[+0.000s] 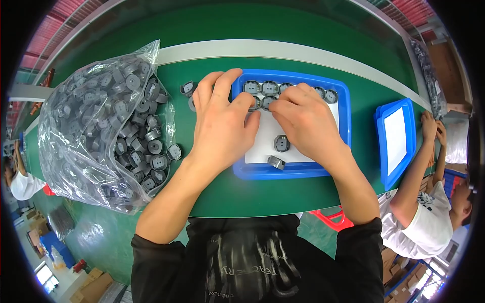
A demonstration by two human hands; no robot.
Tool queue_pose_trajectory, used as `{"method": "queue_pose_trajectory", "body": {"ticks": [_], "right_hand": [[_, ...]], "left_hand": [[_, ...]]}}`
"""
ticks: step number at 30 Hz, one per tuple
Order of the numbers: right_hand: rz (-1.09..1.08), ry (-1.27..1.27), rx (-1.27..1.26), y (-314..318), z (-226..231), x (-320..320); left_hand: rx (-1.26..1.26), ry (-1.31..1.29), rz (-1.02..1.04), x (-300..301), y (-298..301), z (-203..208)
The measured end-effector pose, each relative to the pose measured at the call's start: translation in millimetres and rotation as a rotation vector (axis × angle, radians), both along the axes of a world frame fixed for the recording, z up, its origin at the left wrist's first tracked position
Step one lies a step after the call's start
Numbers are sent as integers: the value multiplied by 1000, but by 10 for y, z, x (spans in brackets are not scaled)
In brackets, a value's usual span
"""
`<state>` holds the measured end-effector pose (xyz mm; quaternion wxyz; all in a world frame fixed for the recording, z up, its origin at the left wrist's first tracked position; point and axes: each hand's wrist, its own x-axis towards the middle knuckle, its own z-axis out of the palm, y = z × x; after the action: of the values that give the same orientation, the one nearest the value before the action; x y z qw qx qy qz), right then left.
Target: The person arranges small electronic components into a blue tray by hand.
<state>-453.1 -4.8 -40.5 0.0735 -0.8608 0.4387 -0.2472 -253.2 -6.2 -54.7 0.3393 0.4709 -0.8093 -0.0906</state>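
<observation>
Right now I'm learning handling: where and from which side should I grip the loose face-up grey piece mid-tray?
Probably pinch the grey piece by opposite points of its rounded side, from above-left: its detailed face is up and the right hand close on its right.

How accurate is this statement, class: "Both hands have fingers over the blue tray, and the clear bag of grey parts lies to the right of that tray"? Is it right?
Not quite: the head view shows the clear bag of grey parts to the left of the blue tray. The left hand and right hand do have fingers over that tray.
</observation>
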Motion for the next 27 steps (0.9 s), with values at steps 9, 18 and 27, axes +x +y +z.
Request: {"method": "queue_pose_trajectory", "body": {"ticks": [9, 18, 27], "right_hand": [[-24, -53, -10, 54, 71, -42], [370, -141, 308, 167, 212, -317], [191, -55, 241, 188, 189, -297]], "left_hand": [[-65, 56, 34, 58, -52, 101], [358, -10, 212, 608, -8, 306], [334, 39, 300, 532, -53, 248]]}}
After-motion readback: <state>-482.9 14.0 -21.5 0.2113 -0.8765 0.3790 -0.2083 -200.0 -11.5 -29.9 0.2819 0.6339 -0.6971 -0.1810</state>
